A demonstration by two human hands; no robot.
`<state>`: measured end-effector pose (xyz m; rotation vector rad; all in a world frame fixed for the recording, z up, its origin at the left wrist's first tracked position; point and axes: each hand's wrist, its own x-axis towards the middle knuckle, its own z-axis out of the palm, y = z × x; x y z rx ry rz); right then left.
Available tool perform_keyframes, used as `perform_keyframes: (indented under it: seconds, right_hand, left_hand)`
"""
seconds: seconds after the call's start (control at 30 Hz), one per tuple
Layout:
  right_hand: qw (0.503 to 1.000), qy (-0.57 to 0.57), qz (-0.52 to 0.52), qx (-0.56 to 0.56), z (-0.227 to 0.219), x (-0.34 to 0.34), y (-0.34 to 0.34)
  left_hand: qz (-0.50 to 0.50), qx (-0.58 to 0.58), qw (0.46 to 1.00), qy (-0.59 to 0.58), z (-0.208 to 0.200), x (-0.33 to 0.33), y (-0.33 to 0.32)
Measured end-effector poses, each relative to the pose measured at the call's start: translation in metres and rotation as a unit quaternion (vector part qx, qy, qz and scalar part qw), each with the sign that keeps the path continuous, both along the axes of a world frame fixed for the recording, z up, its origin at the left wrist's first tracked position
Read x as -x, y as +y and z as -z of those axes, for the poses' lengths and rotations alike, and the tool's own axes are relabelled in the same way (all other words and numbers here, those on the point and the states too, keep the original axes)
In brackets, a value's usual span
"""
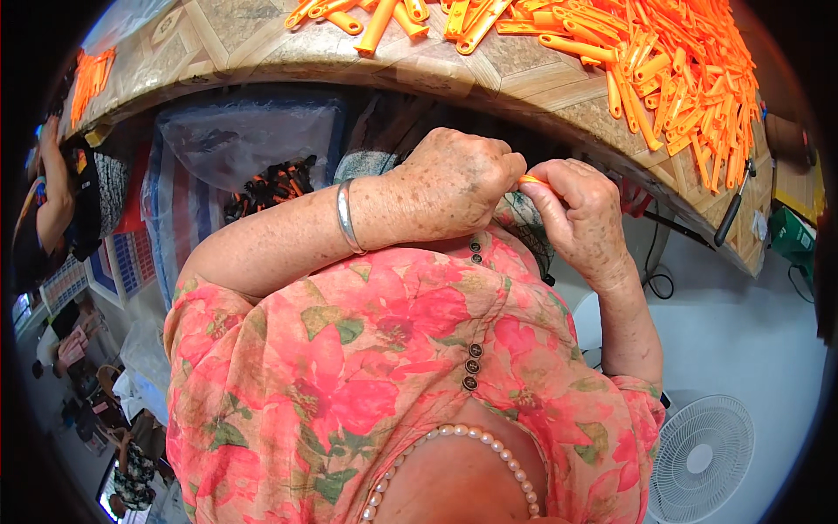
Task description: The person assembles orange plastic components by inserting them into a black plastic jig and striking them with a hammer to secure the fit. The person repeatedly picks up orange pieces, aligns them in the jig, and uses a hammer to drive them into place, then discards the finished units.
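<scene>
My left hand (458, 179) and my right hand (580, 214) meet close to my chest, below the table edge. Both pinch one small orange plastic piece (530, 180), of which only a sliver shows between the fingers. A silver bangle (347, 217) sits on my left wrist. A large heap of similar orange plastic pieces (676, 74) lies on the table above my hands, with several more orange pieces (384, 19) at the top middle.
The patterned table (262, 44) curves across the top. A black-handled tool (729, 218) lies at its right edge. Under the table, a clear plastic bag (244, 140) holds black-and-orange parts (271, 185). A white fan (698, 458) stands on the floor at lower right. Another person (52, 196) works at far left.
</scene>
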<state>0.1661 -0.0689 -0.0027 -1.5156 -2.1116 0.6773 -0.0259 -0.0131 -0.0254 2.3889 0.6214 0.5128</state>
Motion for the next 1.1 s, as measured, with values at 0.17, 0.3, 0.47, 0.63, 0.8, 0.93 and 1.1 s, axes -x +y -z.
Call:
perform_keyframes:
  seconds: [0.17, 0.3, 0.47, 0.63, 0.8, 0.93, 1.1]
  right_hand:
    - [0.997, -0.016, -0.062, -0.047, -0.01, -0.008, 0.006]
    - [0.986, 0.035, -0.082, -0.137, -0.019, -0.011, 0.009]
    - [0.972, -0.017, -0.067, -0.226, -0.021, -0.013, 0.016]
    - [0.947, -0.123, 0.029, -0.295, -0.025, -0.035, 0.016]
    - [0.858, -0.16, 0.314, -0.373, -0.022, -0.13, 0.01]
    - [0.8, -0.154, 0.522, -0.254, -0.006, -0.237, -0.012]
    - [0.839, -0.186, 0.505, -0.084, 0.023, -0.299, -0.018]
  left_hand:
    - [0.08, 0.159, 0.983, 0.037, -0.026, 0.007, 0.022]
    - [0.106, 0.585, 0.804, -0.021, -0.038, 0.021, 0.042]
    - [0.092, 0.771, 0.625, -0.081, -0.022, 0.025, 0.029]
    - [0.06, 0.684, 0.723, -0.081, -0.021, 0.015, 0.017]
    - [-0.12, 0.614, 0.764, -0.161, -0.018, 0.011, 0.009]
    - [-0.125, 0.602, 0.763, -0.196, -0.007, 0.007, 0.014]
    - [-0.152, 0.579, 0.782, -0.174, -0.011, 0.001, 0.012]
